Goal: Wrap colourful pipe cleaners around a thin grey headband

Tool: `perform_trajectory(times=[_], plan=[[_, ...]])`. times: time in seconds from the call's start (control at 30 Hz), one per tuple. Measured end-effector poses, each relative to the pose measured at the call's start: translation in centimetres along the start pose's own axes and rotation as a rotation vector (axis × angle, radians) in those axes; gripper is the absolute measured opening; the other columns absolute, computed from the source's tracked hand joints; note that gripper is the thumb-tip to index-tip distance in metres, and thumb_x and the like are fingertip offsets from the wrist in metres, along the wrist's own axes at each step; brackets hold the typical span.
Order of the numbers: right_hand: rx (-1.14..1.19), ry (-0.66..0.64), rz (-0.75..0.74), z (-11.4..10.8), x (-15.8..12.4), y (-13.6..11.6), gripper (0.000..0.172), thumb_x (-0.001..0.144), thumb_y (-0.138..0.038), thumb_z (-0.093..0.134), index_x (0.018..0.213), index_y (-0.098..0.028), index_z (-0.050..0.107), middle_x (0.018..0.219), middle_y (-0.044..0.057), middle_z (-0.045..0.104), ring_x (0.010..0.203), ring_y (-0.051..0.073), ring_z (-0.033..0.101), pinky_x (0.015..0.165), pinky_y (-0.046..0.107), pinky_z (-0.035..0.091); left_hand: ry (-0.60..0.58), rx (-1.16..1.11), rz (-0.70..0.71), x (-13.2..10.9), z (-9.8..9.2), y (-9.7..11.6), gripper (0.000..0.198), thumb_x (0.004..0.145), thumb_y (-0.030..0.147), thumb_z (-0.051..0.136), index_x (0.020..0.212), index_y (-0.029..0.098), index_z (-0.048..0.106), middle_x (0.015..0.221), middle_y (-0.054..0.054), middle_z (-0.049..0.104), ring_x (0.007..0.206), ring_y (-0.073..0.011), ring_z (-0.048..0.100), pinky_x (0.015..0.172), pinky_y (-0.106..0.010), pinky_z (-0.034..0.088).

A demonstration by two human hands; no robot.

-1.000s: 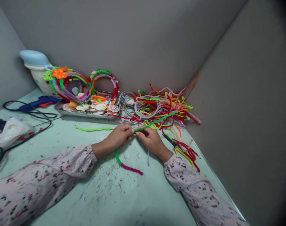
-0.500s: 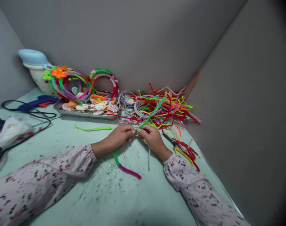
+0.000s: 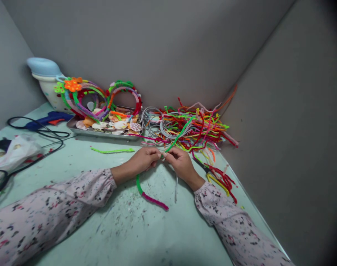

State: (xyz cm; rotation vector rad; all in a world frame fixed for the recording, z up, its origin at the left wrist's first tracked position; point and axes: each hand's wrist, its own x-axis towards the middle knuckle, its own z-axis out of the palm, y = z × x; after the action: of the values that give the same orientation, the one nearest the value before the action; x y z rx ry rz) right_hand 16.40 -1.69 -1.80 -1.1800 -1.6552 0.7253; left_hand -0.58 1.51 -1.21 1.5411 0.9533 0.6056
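My left hand [image 3: 145, 161] pinches the wrapped part of a green pipe cleaner [image 3: 180, 133], whose loose end points up and right past my fingers. Thumb and fingers of my right hand [image 3: 182, 162] close on the same piece, right beside the left fingertips. Below my left hand hangs a green length ending in a magenta section [image 3: 155, 201]. A thin grey wire [image 3: 176, 189] comes down under my right hand. The spot where the strands meet is mostly hidden by my fingers.
A metal tray [image 3: 107, 136] holds shells and colourful wrapped hoops [image 3: 87, 88]. Tangled pipe cleaners [image 3: 207, 125] and wire coils lie behind my hands. Scissors [image 3: 218, 181] rest at right; a blue glue gun [image 3: 46, 120], black cord and plastic bag [image 3: 21, 149] at left.
The whole view has shifted slightly, so things sit a little further right. Both hands keep their pinch, with barely any change in the strands.
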Motion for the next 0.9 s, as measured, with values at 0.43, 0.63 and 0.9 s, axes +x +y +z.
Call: perform_trajectory(times=[0.43,0.63,0.9], plan=[[0.030,-0.056,0.112,0.4,0.1,1.1,0.005,0.075,-0.020,0.061,0.079,-0.017,0.059,0.070,-0.001,0.059,0.062,0.012,0.053,0.059,0.024,0.043,0.036,-0.069,-0.051,0.0,0.1,0.1,0.018,0.080,0.030,0.051,0.069,0.017,0.052,0.049,0.004,0.049,0.032,-0.0049,0.034,0.035,-0.020,0.021],[0.063,-0.065,0.091,0.4,0.1,1.1,0.009,0.074,-0.017,0.058,0.082,-0.018,0.062,0.072,0.000,0.060,0.064,0.012,0.054,0.061,0.024,0.044,0.031,-0.057,-0.056,-0.1,0.0,0.4,0.020,0.080,0.031,0.050,0.065,0.017,0.051,0.049,0.004,0.048,0.032,-0.0053,0.033,0.035,-0.020,0.021],[-0.069,-0.082,0.031,-0.3,0.0,0.1,0.014,0.073,-0.012,0.058,0.080,-0.020,0.066,0.079,-0.001,0.064,0.076,0.014,0.058,0.073,0.027,0.043,0.020,-0.060,-0.066,-0.1,0.0,0.1,0.020,0.080,0.033,0.050,0.068,0.016,0.052,0.049,0.004,0.049,0.031,-0.0048,0.033,0.034,-0.019,0.020]])
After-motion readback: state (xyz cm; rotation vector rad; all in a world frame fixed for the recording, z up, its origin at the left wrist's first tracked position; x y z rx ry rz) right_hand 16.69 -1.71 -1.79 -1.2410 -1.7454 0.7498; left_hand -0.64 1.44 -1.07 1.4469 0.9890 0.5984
